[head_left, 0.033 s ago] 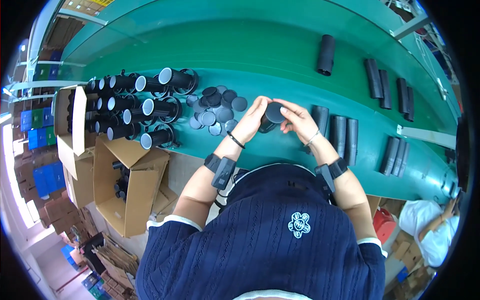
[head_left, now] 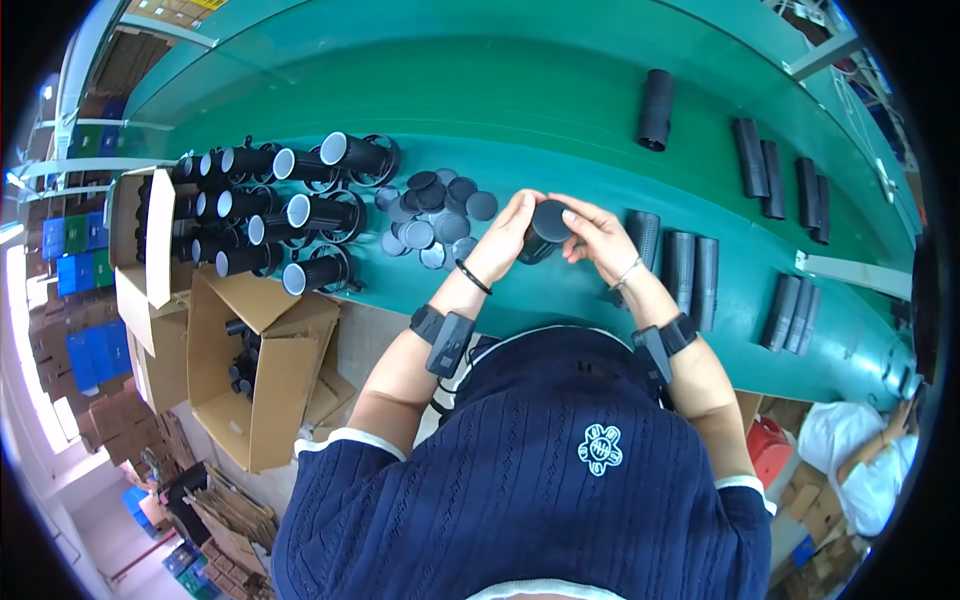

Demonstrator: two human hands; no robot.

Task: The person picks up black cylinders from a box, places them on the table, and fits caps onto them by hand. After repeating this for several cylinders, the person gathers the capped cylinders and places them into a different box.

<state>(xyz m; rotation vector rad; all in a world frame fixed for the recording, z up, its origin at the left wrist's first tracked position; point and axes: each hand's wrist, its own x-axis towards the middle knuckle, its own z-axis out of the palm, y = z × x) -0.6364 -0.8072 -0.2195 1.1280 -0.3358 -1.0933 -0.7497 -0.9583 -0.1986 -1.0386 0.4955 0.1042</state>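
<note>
Between my two hands is a black tube (head_left: 538, 250), tilted so that its flat end points up at me. A round black disc (head_left: 549, 221) covers that end; whether it is fully seated I cannot tell. My left hand (head_left: 512, 232) is closed around the tube's left side. From the right, my right hand (head_left: 598, 238) has its thumb on the disc's edge, with its fingers curled by the tube's side. Left of my hands lies a loose pile of similar black discs (head_left: 420, 234). Several textured black tubes (head_left: 679, 270) lie to the right of my right hand.
Rows of black cylinders with pale open ends (head_left: 315, 213) lie at the left of the green bench (head_left: 500, 110). More tubes (head_left: 656, 105) lie toward its far right. An open cardboard box (head_left: 220, 400) with black parts stands below left. Another person (head_left: 865, 460) is at the right.
</note>
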